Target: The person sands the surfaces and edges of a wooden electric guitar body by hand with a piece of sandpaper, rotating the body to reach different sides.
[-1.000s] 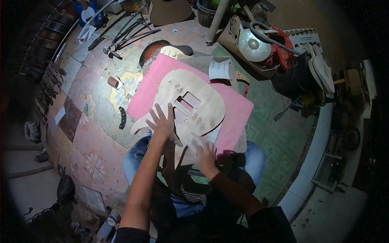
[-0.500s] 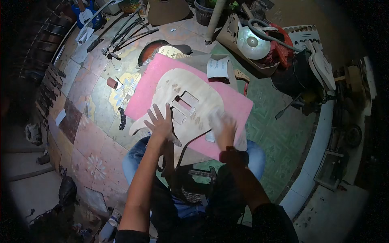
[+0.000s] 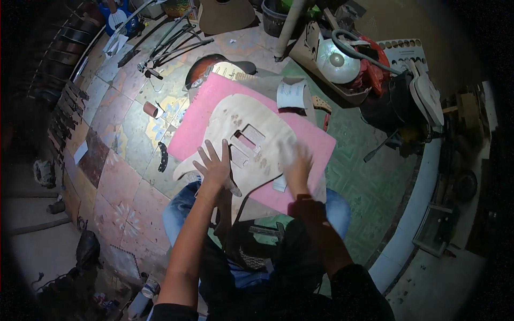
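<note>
A pale wooden electric guitar body (image 3: 225,115) with rectangular cutouts and brown smudges lies on a pink sheet (image 3: 193,120) across my knees. My left hand (image 3: 215,168) rests on its near left part, with fingers spread beside the cutouts. Over the right edge of the body is my right hand (image 3: 297,163), its fingers smeared by motion. Whether anything is under those fingers cannot be made out. A small pale piece (image 3: 279,184) lies on the pink sheet close to my right wrist.
Beyond the sheet are a curled white-backed sheet (image 3: 290,97), a sunburst guitar body (image 3: 201,70) and a headstock (image 3: 321,104). On the tiled floor at left lie a small brown roll (image 3: 150,109) and a black curved piece (image 3: 163,157). A box (image 3: 342,95) holds a white globe (image 3: 337,61).
My right hand stays at the body's right edge, still blurred, with its wrist shifted slightly. My left hand keeps its place on the wood. The whole view has moved a little.
</note>
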Motion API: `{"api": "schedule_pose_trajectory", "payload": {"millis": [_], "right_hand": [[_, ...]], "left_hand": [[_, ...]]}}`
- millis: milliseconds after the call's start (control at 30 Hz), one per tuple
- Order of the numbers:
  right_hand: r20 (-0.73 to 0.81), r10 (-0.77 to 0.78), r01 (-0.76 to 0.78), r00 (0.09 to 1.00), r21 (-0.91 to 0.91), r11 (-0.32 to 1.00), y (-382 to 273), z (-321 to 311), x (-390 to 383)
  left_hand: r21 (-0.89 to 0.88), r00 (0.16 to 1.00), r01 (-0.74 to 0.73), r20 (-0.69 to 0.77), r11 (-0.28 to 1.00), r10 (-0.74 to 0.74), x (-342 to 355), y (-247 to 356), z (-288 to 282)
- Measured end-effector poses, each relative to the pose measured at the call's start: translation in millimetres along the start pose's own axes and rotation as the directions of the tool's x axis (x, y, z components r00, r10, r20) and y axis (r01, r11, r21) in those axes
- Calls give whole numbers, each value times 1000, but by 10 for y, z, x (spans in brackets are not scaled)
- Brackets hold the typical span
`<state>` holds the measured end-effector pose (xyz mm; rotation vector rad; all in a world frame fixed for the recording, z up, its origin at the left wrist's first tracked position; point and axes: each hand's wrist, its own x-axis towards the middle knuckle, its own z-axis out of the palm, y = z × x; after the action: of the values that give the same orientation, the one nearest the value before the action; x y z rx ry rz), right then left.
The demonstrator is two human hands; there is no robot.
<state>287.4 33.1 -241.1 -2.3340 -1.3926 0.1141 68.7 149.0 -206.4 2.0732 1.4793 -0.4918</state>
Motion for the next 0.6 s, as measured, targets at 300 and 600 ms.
{"api": "schedule_pose_trajectory", "payload": {"millis": [300, 600], "right_hand": [[168, 130, -129, 977, -16, 992, -143, -27, 509], [159, -81, 78, 984, 25, 997, -182, -68, 675]], "left_hand": [[-42, 999, -30, 14, 999, 30, -51, 31, -9], [-38, 999, -17, 29, 999, 18, -10, -11, -5]]}}
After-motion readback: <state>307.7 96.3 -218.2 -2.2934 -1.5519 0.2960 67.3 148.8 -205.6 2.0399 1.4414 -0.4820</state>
